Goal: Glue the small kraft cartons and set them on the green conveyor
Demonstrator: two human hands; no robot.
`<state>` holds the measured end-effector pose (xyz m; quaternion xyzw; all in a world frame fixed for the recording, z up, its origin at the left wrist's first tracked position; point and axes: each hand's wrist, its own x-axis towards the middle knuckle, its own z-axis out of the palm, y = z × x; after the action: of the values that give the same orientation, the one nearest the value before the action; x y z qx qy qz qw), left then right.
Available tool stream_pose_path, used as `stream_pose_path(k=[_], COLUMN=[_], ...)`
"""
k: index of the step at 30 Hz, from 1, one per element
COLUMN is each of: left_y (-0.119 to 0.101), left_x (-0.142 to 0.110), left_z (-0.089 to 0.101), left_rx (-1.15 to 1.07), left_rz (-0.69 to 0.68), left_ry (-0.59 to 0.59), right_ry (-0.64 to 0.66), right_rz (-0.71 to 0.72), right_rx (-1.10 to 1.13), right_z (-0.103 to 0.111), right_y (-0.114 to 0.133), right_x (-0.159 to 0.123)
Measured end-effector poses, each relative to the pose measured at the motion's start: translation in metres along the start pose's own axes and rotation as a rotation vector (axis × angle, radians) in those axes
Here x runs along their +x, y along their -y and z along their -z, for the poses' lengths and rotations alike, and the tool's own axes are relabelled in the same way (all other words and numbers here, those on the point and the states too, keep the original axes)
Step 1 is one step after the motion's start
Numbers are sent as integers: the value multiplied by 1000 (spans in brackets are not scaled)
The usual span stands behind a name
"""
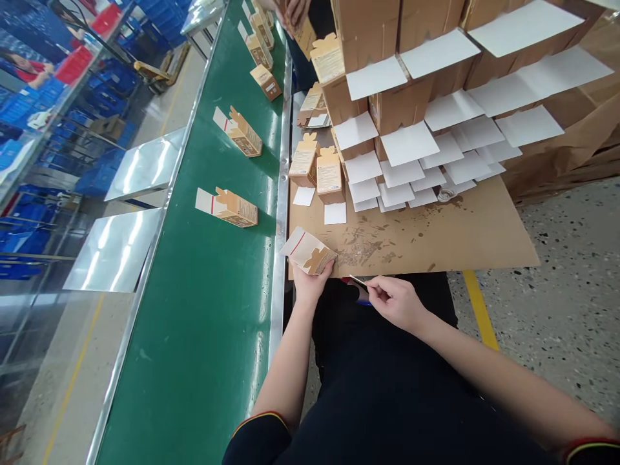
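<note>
My left hand (pixel 310 284) is wrapped around a small brown cardboard box (pixel 314 255), held at the table's corner beside the conveyor. The box is tilted, and its long white flap with a red strip stands open toward the belt. To the right, my right hand (pixel 394 300) pinches a thin, dark stick-like tool with a pale tip (pixel 358 282); its exact kind cannot be made out. That tip is apart from the box. Two similar open boxes, one of them a carton (pixel 330 177) with its white flap down, stand on the table ahead of my left hand.
Left of me runs a green conveyor belt (pixel 208 310) carrying several boxes, including an open one (pixel 237 210). Stacked cartons (pixel 407 110) with white flaps jutting out rise at the table's back. A tape roll (pixel 446 194) lies below them. Another person's hands (pixel 294 11) hold cardboard at the far end.
</note>
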<state>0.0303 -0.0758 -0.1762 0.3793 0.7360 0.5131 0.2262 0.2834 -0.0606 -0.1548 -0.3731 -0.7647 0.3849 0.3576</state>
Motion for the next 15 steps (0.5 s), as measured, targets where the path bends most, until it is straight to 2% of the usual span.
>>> stream_pose_path(k=[3,6,8,10,12,13,15], left_y=[0,0,4,13,26,33,46], left_x=[1,9,18,29,38,41,44], left_z=[-3,17,48,88,127,144,170], left_rx=[-28,-74,-88,-48,46,97,195], left_rz=[13,77,67,24,38,63,93], left_ry=[-18,-90,-219,-379,-510,-548,-537], right_ry=[14,-7,-46,-92,-125,-134,-139], right_rz=[-2,-16,-49,-75,-92,-100,-112], right_rx=[66,94,102,116,130,133,137], right_z=[3,5,10,16,20,22,22], right_y=[4,5,3,0,-3,-4,-4], right_x=[-5,-6,-7,-7,-7,-7,-6])
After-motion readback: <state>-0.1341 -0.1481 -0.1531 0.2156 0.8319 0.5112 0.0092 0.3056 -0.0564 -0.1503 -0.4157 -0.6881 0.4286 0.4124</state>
